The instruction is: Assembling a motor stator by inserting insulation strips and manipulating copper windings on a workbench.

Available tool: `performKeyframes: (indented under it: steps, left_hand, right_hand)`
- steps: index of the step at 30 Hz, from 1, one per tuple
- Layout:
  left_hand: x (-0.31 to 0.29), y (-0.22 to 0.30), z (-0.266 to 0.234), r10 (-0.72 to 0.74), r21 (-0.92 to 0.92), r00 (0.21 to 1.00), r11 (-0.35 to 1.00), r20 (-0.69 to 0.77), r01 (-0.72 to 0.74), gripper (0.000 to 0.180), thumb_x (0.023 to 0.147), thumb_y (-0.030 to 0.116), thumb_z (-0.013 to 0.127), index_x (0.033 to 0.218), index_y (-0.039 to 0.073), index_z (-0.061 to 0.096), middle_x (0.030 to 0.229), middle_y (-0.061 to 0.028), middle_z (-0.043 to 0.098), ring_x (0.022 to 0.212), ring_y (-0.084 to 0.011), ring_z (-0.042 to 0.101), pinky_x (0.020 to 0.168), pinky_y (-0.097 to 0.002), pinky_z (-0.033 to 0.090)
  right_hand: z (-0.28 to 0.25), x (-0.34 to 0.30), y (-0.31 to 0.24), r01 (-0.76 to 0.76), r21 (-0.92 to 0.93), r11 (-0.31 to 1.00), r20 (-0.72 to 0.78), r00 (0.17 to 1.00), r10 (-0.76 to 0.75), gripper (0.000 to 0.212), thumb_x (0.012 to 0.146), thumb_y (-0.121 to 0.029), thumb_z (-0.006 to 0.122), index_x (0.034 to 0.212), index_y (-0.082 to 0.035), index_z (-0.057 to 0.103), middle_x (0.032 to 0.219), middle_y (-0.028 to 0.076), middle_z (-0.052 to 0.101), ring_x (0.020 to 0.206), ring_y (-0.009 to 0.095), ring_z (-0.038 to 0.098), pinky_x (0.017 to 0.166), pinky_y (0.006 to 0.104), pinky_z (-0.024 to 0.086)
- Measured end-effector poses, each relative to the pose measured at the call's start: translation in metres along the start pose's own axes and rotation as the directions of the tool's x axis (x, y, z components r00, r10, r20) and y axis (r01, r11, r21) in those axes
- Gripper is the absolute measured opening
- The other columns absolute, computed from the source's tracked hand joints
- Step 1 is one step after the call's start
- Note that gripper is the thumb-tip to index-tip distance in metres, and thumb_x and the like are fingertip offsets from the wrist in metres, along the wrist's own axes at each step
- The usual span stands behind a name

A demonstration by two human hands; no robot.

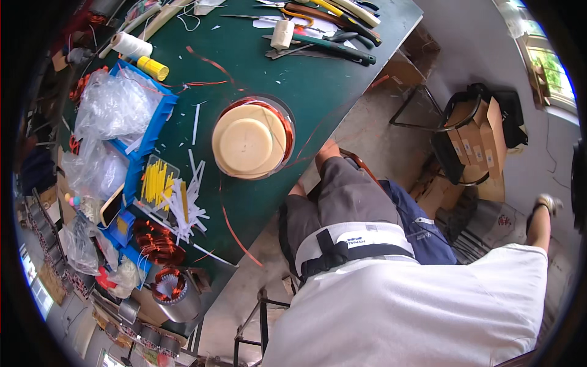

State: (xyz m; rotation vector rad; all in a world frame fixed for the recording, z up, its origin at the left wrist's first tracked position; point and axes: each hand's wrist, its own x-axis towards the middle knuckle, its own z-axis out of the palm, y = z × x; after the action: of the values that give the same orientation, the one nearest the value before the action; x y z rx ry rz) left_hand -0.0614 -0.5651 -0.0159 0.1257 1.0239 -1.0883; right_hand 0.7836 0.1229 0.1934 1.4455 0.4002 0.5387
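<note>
My right arm [538, 227] reaches out from the white sleeve at the far right, away from the bench. A shiny, watch-like band [550, 202] shows near its end; the fingers cannot be made out, nor whether they hold anything. My left hand is out of the picture. On the green bench [189, 131], ahead of my knees, sits a spool of copper-coloured wire [287, 131] topped by a stepped cream disc [244, 145]. Loose reddish wire [229, 229] trails from beside it over the bench edge. No hand touches the spool.
Hammers [330, 50], pliers and other tools lie at the bench's far end. Blue trays [153, 125] with plastic bags stand left, beside yellow strips [158, 183] and white strips [194, 208]. Copper coils [158, 241] and a motor stator [176, 296] sit nearer. Cardboard boxes [480, 137] stand right.
</note>
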Motion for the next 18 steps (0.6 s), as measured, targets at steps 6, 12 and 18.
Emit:
performKeyframes:
  steps: [6,12,18]
  left_hand:
    - [0.067,0.084,-0.039,-0.237,-0.176,0.97,0.958,-0.044,0.226,0.056,0.094,0.052,0.053,0.125,0.006,0.064,0.122,-0.0201,0.065,0.115,-0.0387,0.061,0.097,-0.0432,0.048]
    - [0.028,0.19,-0.163,0.429,0.035,0.52,0.795,-0.739,-0.606,0.048,0.095,0.042,0.059,0.12,0.002,0.067,0.102,-0.018,0.072,0.098,-0.0299,0.068,0.086,-0.041,0.051]
    - [-0.152,0.254,-0.158,0.721,0.388,-0.163,0.157,-0.673,-0.908,0.034,0.089,0.03,0.063,0.109,0.003,0.072,0.104,-0.0132,0.074,0.1,-0.0281,0.07,0.089,-0.0362,0.053]
  right_hand:
    - [-0.223,-0.125,-0.193,0.745,0.599,0.295,-0.666,0.667,-0.334,0.047,0.091,-0.041,0.057,0.127,-0.011,0.063,0.12,0.019,0.067,0.116,0.036,0.062,0.098,0.0418,0.048]
    - [-0.338,-0.327,-0.228,0.966,-0.069,-0.25,-0.992,-0.093,-0.082,0.034,0.08,-0.025,0.069,0.11,-0.007,0.07,0.102,0.017,0.07,0.099,0.035,0.065,0.088,0.0428,0.05]
    - [-0.437,-0.347,-0.265,0.91,-0.412,-0.043,-0.841,-0.361,0.402,0.026,0.083,-0.016,0.065,0.107,-0.007,0.068,0.095,0.018,0.069,0.09,0.036,0.067,0.084,0.0454,0.052]
